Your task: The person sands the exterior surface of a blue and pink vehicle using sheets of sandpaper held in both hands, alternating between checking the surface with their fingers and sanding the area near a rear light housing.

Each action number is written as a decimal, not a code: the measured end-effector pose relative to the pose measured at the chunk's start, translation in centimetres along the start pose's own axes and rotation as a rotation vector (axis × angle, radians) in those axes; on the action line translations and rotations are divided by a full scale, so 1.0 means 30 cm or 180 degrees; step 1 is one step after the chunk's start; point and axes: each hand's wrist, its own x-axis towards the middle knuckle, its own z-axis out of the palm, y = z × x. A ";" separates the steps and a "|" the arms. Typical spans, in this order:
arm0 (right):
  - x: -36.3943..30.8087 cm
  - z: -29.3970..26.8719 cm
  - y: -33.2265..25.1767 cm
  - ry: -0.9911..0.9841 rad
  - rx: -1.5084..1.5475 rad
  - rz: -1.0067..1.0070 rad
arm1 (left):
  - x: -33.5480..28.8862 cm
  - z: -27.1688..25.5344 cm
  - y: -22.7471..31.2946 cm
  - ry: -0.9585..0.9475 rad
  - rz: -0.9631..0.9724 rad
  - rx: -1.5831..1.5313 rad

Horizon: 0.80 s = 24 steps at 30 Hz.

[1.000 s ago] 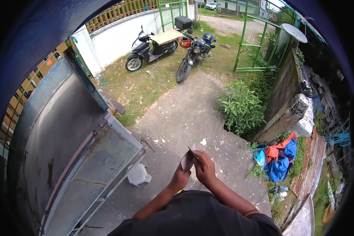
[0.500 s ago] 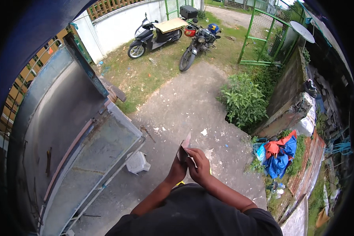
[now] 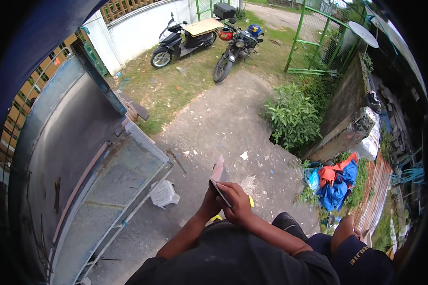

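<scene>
A thin folded sheet (image 3: 218, 169), pinkish with a darker edge, sticks up between my two hands in front of my dark shirt. My left hand (image 3: 209, 203) is closed around its near side, its fingers partly hidden. Across the other side lies my right hand (image 3: 237, 203), thumb and fingers pressing the sheet's lower fold. Whether it is paper or another thin material, I cannot tell. Bits of yellow (image 3: 251, 201) show at ground level beyond my hands.
A blue-grey metal panel (image 3: 100, 199) and a white plastic stool (image 3: 165, 194) stand at left. Ahead are a scooter (image 3: 185, 40) and a motorcycle (image 3: 238, 50). A leafy bush (image 3: 292, 116) and blue-orange tarp (image 3: 337, 183) lie right. Another person's dark shorts (image 3: 361, 263) show lower right.
Another person's legs and shorts have come into view at the lower right. My hands have shifted slightly, and the sheet's pinkish part now shows wider above them.
</scene>
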 end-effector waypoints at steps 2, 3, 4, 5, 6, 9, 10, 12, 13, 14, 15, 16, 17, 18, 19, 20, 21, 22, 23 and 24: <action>0.004 0.005 0.088 0.0357 0.0199 0.0388 | -0.006 0.016 0.028 -0.0065 -0.0050 -0.0062; 0.013 0.000 0.142 0.0530 0.0303 0.0568 | -0.002 0.043 0.069 -0.0061 -0.0149 -0.0254; 0.021 -0.022 0.187 0.0360 0.0393 0.1263 | -0.024 0.067 0.068 -0.0047 0.0128 0.0413; 0.014 -0.014 0.171 0.0319 0.0328 0.0950 | -0.031 0.061 0.054 0.0092 -0.0012 0.0197; 0.005 0.000 0.141 0.0281 0.0263 0.0637 | -0.034 0.044 0.021 0.0230 -0.0150 -0.0019; -0.008 0.032 0.023 -0.0029 -0.0023 0.0019 | -0.035 -0.046 -0.005 -0.0078 -0.0784 0.0282; -0.008 0.036 0.053 0.0090 -0.0042 0.0126 | -0.043 -0.033 -0.003 0.0041 -0.0670 0.0104; 0.027 0.051 0.117 0.0323 0.0329 0.0586 | -0.082 0.004 -0.012 0.0405 -0.0293 -0.0171; 0.053 0.041 0.168 0.0137 0.0444 0.1054 | -0.114 -0.005 -0.027 0.0340 -0.0445 0.0056; 0.063 0.045 0.187 0.0158 0.0519 0.1115 | -0.185 -0.039 -0.064 0.0106 -0.0444 0.0403; 0.070 0.046 0.201 0.0193 0.0553 0.1178 | -0.229 -0.061 -0.082 0.0164 -0.0498 0.0177; 0.076 0.050 0.195 0.0238 0.0731 0.1073 | -0.269 -0.089 -0.098 0.0227 -0.0538 -0.0032; 0.076 0.043 0.176 0.0260 0.0887 0.0992 | -0.272 -0.103 -0.092 0.0638 -0.0647 -0.0808; 0.063 0.032 0.163 0.0174 0.0745 0.0818 | -0.250 -0.121 -0.066 0.0832 -0.0797 -0.1314; 0.039 0.026 0.144 -0.0008 0.0637 0.0638 | -0.232 -0.144 -0.033 0.1082 -0.0913 -0.1816; 0.027 0.011 0.132 -0.0167 0.0514 0.0413 | -0.210 -0.163 -0.001 0.1335 -0.1001 -0.2314; 0.021 0.008 0.119 -0.0317 0.0426 0.0147 | -0.190 -0.195 0.046 0.1490 -0.1347 -0.3040; -0.008 0.004 0.099 -0.0391 0.0457 0.0043 | -0.195 -0.218 0.048 0.1523 -0.1363 -0.3013; -0.025 -0.004 0.081 -0.0497 0.0429 -0.0065 | -0.196 -0.239 0.053 0.1533 -0.1372 -0.2983; -0.040 -0.011 0.067 -0.0605 0.0399 -0.0170 | -0.203 -0.254 0.056 0.1543 -0.1385 -0.2957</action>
